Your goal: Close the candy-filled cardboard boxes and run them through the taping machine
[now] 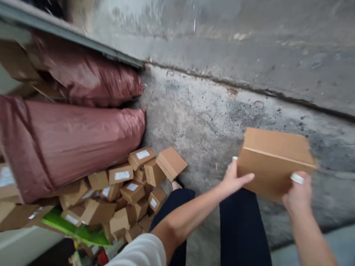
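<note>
Brown cardboard box (270,169) is held over the concrete floor (189,129), long axis running from the part-open left hand (231,178) gripping its left end to the right hand (299,195), likewise curled, some fingers hidden.

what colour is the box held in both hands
The box is light brown, best seen in the head view.

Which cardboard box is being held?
The rightmost box, held between the left hand and right hand; the other boxes lie farther left, clear of both hands.
</note>
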A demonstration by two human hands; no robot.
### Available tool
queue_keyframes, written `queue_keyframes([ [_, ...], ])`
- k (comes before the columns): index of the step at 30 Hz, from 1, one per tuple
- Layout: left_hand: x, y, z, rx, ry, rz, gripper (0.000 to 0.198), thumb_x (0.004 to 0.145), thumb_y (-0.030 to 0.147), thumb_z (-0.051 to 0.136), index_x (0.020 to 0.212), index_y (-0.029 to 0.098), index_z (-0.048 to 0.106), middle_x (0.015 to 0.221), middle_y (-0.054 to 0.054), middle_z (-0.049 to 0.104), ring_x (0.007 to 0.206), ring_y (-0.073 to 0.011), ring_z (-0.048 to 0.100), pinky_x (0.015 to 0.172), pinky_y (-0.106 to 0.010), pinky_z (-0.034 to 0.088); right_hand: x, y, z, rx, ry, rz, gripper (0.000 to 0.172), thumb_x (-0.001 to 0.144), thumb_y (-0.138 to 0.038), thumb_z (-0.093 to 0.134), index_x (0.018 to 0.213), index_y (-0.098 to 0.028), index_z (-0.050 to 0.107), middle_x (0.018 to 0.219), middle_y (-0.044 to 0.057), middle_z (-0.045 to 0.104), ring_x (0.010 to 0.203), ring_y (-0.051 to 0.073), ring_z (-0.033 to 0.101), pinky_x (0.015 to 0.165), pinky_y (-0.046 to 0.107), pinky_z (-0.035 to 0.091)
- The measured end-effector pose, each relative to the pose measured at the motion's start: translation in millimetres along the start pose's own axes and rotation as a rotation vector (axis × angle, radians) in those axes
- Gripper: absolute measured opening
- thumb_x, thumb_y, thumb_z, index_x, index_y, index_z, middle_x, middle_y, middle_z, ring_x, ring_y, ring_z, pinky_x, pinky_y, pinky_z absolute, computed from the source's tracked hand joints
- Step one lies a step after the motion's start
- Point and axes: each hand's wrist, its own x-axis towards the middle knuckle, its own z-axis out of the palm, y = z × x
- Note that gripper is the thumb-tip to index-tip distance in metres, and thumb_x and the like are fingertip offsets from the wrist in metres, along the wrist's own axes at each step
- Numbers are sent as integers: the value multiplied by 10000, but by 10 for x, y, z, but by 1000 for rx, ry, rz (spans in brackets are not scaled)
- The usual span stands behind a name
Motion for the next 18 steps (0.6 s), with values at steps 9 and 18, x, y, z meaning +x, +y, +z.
queue_keyframes([
  [9,-1328,-490,-1800,-430,451,-137,866,786,555,784,1517,275,414,1568,-90,484,1480,-287,423,1237,-404,356,-1779,240,1431,-536,-575,-237,830,877,-767,423,1459,-177,468,1375,181,587,1284,348,540,1104,513,414],
  [18,-1779,-1881,-3798,-511,844,-337,617,926,538,625,1451,258,460,1564,-87,499,1454,-254,465,1201,-410,408,-3496,1230,3240,-1002,-823,-285,817,922,-664,457,1550,-148,377,1556,231,423,1393,422,417,1106,612,356],
])
